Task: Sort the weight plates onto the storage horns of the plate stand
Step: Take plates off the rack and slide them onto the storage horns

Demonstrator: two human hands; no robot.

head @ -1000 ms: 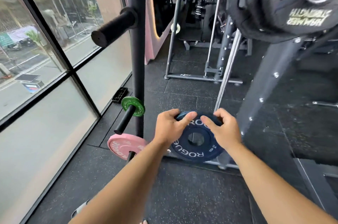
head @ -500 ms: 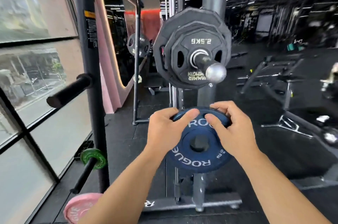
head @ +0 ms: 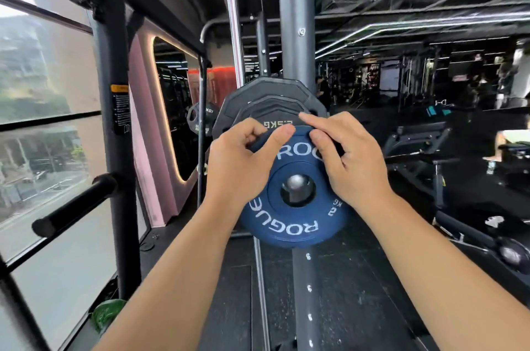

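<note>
Left hand (head: 241, 167) and right hand (head: 352, 167) both pinch the top rim of the blue 2 kg Rogue plate (head: 286, 224), hole centred on the storage horn (head: 296, 182) tip, just in front of the black 2.5 kg plate (head: 269, 109), so it'll probably slide on straight.

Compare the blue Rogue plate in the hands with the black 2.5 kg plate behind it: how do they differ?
The blue Rogue plate is round, the black 2.5 kg plate many-sided. The blue one reads 2 KG, the black one 2.5KG. The left hand and right hand grip the blue plate, the horn tip showing in its hole; the black plate sits behind it, already stored. Both face the camera.
</note>
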